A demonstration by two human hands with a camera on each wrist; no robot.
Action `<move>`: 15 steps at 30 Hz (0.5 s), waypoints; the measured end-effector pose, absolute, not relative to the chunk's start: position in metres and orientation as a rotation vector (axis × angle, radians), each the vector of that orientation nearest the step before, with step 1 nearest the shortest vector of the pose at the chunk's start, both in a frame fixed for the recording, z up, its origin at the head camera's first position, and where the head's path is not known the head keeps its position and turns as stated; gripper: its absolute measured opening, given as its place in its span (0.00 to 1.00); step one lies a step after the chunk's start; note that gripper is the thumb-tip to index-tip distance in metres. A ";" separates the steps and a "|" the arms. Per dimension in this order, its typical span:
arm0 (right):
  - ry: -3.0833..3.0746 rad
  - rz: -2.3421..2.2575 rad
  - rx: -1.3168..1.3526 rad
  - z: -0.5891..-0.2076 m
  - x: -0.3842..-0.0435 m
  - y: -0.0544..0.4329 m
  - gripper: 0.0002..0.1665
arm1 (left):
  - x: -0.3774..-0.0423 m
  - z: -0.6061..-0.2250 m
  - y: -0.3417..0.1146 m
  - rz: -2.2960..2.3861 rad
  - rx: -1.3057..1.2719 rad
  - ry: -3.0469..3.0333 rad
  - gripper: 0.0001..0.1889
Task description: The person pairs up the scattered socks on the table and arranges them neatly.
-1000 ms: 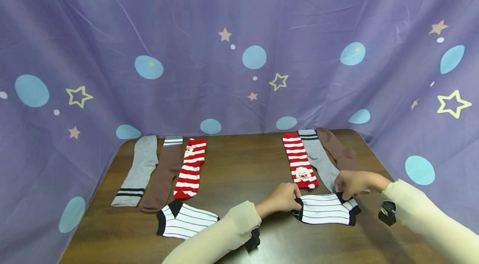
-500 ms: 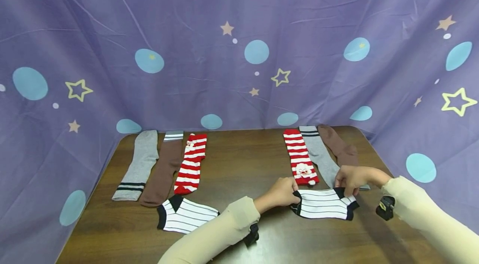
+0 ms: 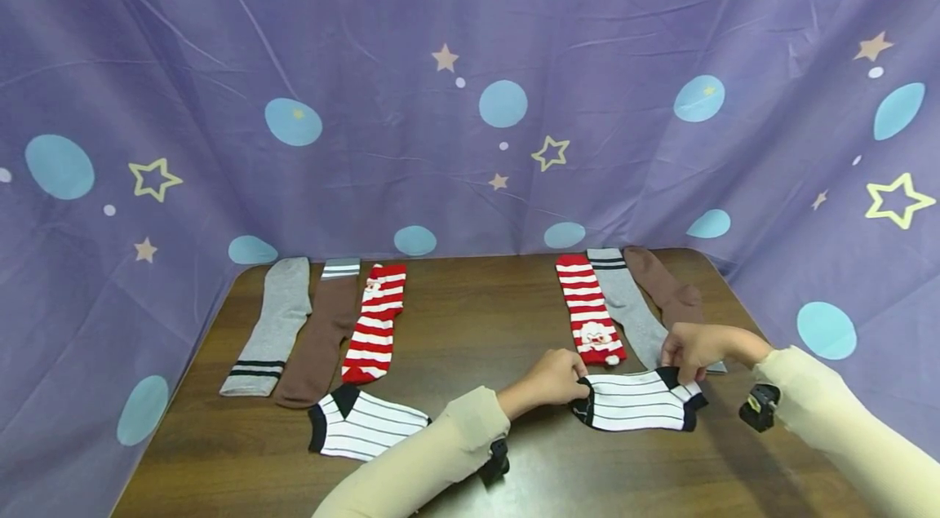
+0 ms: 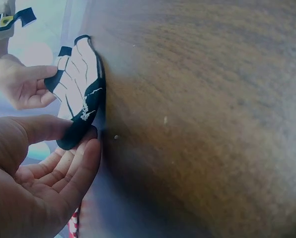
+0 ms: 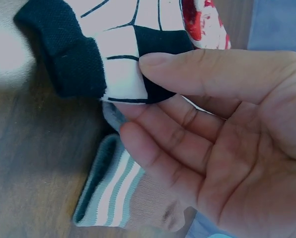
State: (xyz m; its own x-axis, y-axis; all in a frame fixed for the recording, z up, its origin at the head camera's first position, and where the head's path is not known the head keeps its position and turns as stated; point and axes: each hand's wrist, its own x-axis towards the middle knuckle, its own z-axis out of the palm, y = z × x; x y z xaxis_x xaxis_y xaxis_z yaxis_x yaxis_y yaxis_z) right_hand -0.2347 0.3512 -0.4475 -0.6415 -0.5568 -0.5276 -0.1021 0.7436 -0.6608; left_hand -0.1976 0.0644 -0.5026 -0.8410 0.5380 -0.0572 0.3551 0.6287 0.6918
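Both hands hold one short white sock [image 3: 635, 401] with thin black stripes and black toe, heel and cuff, stretched out sideways at the right front of the table. My left hand [image 3: 558, 378] pinches its black toe [image 4: 76, 131] between thumb and fingers. At the other end my right hand [image 3: 696, 351] pinches the black heel [image 5: 163, 42], thumb on top and fingers beneath, with the black cuff [image 5: 63, 54] hanging free beside it. A matching striped sock [image 3: 370, 424] lies at the left front, partly behind the left sleeve.
Behind the held sock lie a red-and-white striped sock [image 3: 587, 306], a grey sock [image 3: 624, 298] and a brown sock [image 3: 664, 289]. On the left lie another grey sock [image 3: 268, 322], brown sock [image 3: 319, 338] and red-striped sock [image 3: 374, 322]. A purple curtain [image 3: 411, 135] hangs behind the wooden table [image 3: 470, 330].
The camera view has tilted slightly, shifting the whole scene up a little. Both hands keep their pinch on the striped sock, which stays in nearly the same place.
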 end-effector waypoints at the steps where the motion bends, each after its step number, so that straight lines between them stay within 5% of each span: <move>1: 2.171 -0.792 -0.492 -0.447 -0.235 0.352 0.12 | -0.198 -0.503 0.064 1.057 0.706 2.568 0.04; 15: 2.238 -0.902 -0.564 -0.413 -0.266 0.352 0.13 | -0.228 -0.483 0.039 1.555 0.472 2.247 0.05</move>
